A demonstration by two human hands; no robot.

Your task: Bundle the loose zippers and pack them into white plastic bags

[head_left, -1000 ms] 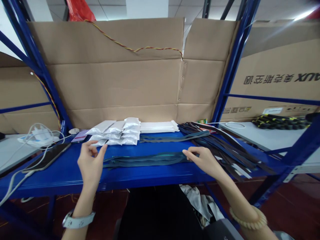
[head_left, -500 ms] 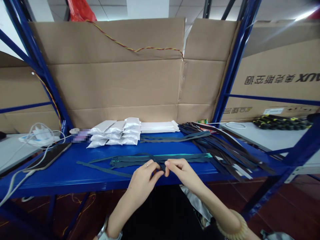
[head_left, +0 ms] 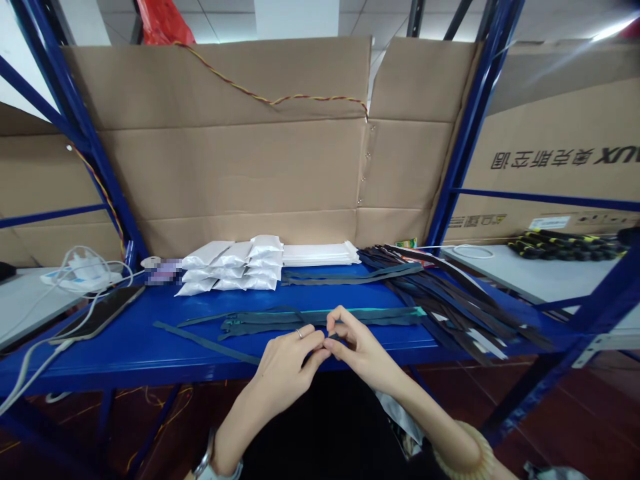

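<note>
Several dark teal zippers (head_left: 280, 321) lie lengthwise across the blue shelf, just beyond my hands. A loose strip of zipper tape (head_left: 205, 341) trails out to the left. My left hand (head_left: 293, 360) is closed, thumb and fingers pinched on a dark bit of zipper that runs up under the fingers. My right hand (head_left: 357, 345) meets it fingertip to fingertip, its thumb and index finger pinching at the same dark end. Most of the held part is hidden by the fingers.
Stacked white packets (head_left: 233, 267) and flat white sleeves (head_left: 320, 254) stand at the back. A pile of dark zippers (head_left: 450, 293) spreads over the right side. At left lie a phone (head_left: 100, 312) and white cables (head_left: 30, 373). Blue posts and cardboard (head_left: 240, 167) frame the shelf.
My right hand's fingers have curled and lifted slightly, while the hands have come closer together. The left hand has shifted little, and the zippers on the shelf look nearly the same.
</note>
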